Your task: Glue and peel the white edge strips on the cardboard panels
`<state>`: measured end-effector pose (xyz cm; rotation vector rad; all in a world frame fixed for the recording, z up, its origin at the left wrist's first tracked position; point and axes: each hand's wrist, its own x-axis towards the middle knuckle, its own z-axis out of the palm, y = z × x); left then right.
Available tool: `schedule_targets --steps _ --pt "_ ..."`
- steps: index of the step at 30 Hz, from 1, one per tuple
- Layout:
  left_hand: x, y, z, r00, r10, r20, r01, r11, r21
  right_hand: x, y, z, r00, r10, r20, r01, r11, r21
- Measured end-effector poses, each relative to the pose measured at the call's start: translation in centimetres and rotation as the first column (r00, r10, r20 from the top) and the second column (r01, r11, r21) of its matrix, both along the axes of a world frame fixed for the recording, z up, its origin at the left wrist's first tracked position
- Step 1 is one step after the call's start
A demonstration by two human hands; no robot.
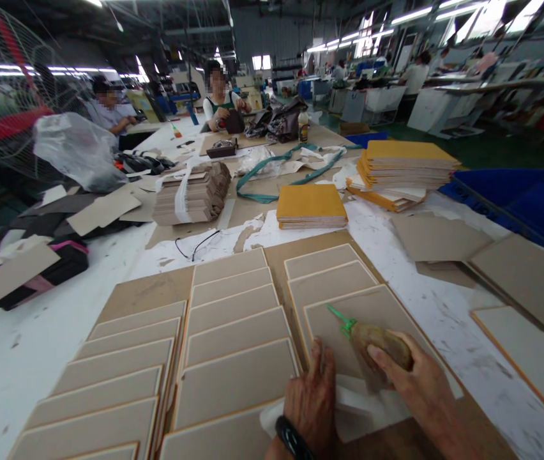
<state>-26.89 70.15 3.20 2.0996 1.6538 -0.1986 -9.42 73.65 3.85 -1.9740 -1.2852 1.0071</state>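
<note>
My right hand (420,377) is wrapped around a worn, yellowish squeeze bottle (382,345) with a thin green nozzle (341,318). The bottle lies tilted over a beige panel (362,305) with a pale border, its nozzle pointing to the far left. On that panel's left edge, my left hand (311,396) rests with its fingers stretched forward, a black band (294,437) around the wrist. Thin white sheet material (358,406) shows between and beneath my hands. Similar beige panels with orange edges (234,329) overlap in columns to the left.
Behind the columns sit a small stack of yellow panels (313,198), a taller yellow stack (406,163) and a tied bundle of brown pieces (193,191). Loose boards (525,275) and a blue bin (521,201) lie right. A co-worker (221,105) handles a dark piece across the table.
</note>
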Motion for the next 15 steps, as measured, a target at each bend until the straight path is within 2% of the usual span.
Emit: schedule_targets --steps 2,4,6,8,10,12,15 --pt "-0.1 0.0 -0.1 1.0 -0.003 0.0 0.003 1.0 0.01 1.1 -0.3 0.0 0.982 -0.126 -0.14 0.125 0.992 -0.017" --pt "-0.2 0.1 0.0 1.0 -0.006 0.007 0.006 1.0 0.009 1.9 -1.0 0.3 0.902 -0.2 -0.383 0.194 0.979 -0.055" --pt "-0.3 0.3 0.2 1.0 -0.005 0.003 0.005 1.0 0.015 2.2 -2.0 0.6 0.735 -0.245 -0.632 0.223 0.968 -0.115" --pt "-0.5 0.6 0.4 1.0 -0.002 -0.012 0.002 1.0 0.026 2.3 -3.1 0.8 0.542 -0.299 -0.786 0.248 0.95 -0.191" --pt "-0.7 0.8 0.7 1.0 0.008 -0.009 -0.007 0.999 0.037 2.3 -4.1 0.8 0.377 -0.362 -0.853 0.224 0.929 -0.295" --pt "-0.8 1.0 1.2 1.0 0.017 0.022 -0.018 0.999 0.044 2.3 -4.9 0.8 0.228 -0.406 -0.885 0.146 0.913 -0.381" --pt "-0.8 1.0 2.8 0.999 -0.009 0.042 0.007 0.999 0.049 2.3 -5.8 1.2 0.07 -0.381 -0.922 -0.022 0.923 -0.383"
